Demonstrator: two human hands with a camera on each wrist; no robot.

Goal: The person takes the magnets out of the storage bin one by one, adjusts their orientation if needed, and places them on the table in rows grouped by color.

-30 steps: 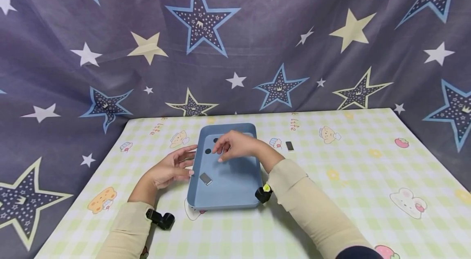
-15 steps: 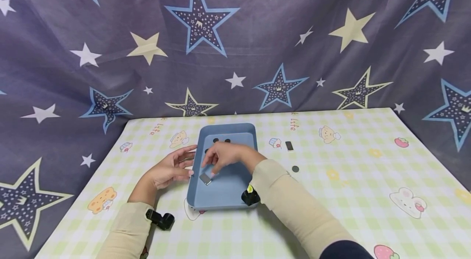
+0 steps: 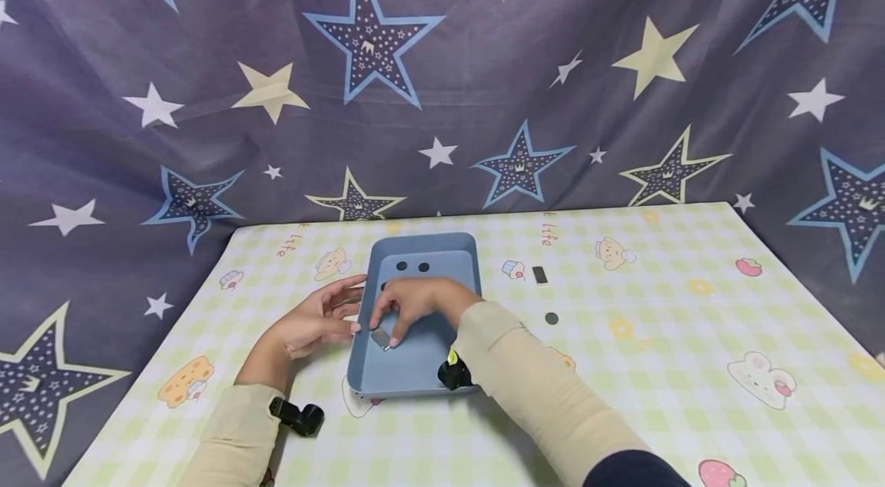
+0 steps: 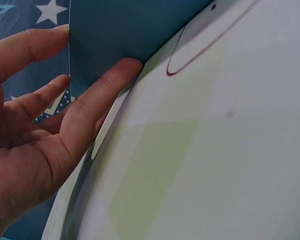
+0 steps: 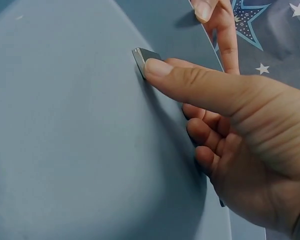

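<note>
In the head view, a blue rectangular tray (image 3: 415, 376) sits on the tablecloth. My right hand (image 3: 413, 299) reaches into its left side and pinches a small flat rectangular block (image 3: 381, 339), dark grey with a shiny edge. In the right wrist view the thumb and forefinger grip this block (image 5: 140, 61), which looks tilted up from the tray floor. The remaining fingers curl below. My left hand (image 3: 314, 318) stands at the tray's left wall, thumb and fingertips touching it, fingers fairly straight. In the left wrist view, the thumb presses the wall's outer face (image 4: 105, 45).
Two black discs (image 3: 402, 266) (image 3: 424, 267) lie at the tray's far end; another is partly hidden behind the right hand. On the tablecloth to the right lie another dark rectangular block (image 3: 540, 276) and a dark disc (image 3: 551, 318). A star-patterned curtain (image 3: 442, 87) hangs behind the table.
My right hand has come down and nearer from above the tray's middle and now pinches the rectangular block. The disc right of the tray came out from behind the right arm. The left hand stays put.
</note>
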